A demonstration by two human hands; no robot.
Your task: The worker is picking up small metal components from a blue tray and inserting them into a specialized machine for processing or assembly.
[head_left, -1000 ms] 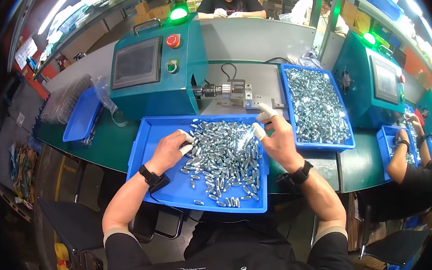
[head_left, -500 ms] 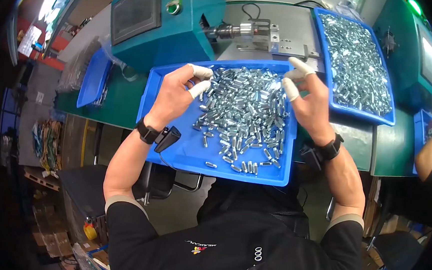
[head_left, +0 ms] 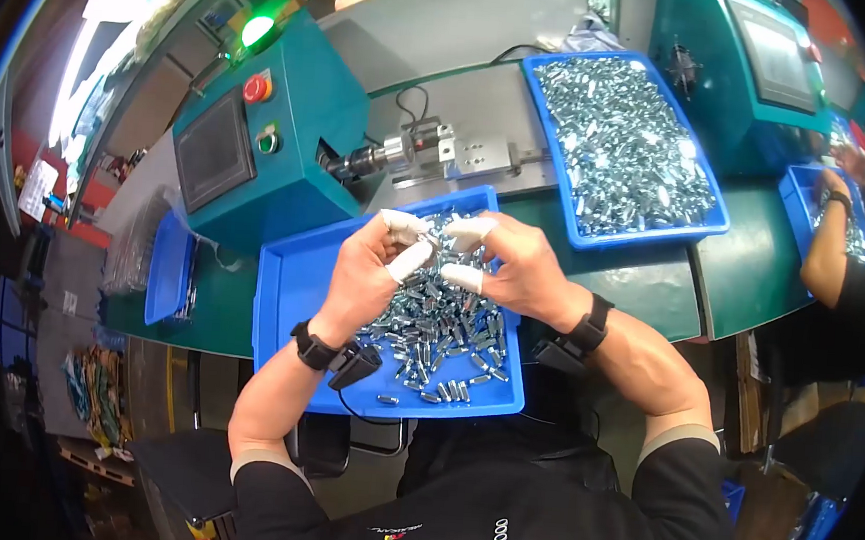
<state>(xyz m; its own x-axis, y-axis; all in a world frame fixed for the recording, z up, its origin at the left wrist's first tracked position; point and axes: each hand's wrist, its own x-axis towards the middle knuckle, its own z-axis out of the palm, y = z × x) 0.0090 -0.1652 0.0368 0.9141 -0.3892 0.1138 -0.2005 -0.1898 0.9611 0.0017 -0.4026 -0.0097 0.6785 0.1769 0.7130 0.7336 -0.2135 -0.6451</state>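
A blue tray (head_left: 286, 305) lies before me, with a heap of small silver metal cylinders (head_left: 437, 323) in its right half. Over the heap, my left hand (head_left: 360, 277) has its fingertips pinched together, with a small metal cylinder (head_left: 429, 238) apparently between them. White covers sit on the thumb and fingertips of both hands. My right hand (head_left: 524, 274) is close beside it, thumb and forefinger spread apart with nothing visible between them. Several cylinders lie loose along the tray's near edge.
Beyond the tray stands a teal machine (head_left: 274, 129) with a screen, a red knob and a metal chuck (head_left: 360, 161). A second blue tray (head_left: 722, 218) full of metal pieces is at the right. Another person's arm (head_left: 834, 238) works at far right.
My right hand has moved left, close to my left hand. The view has shifted, so the machine and trays appear lower and farther left.
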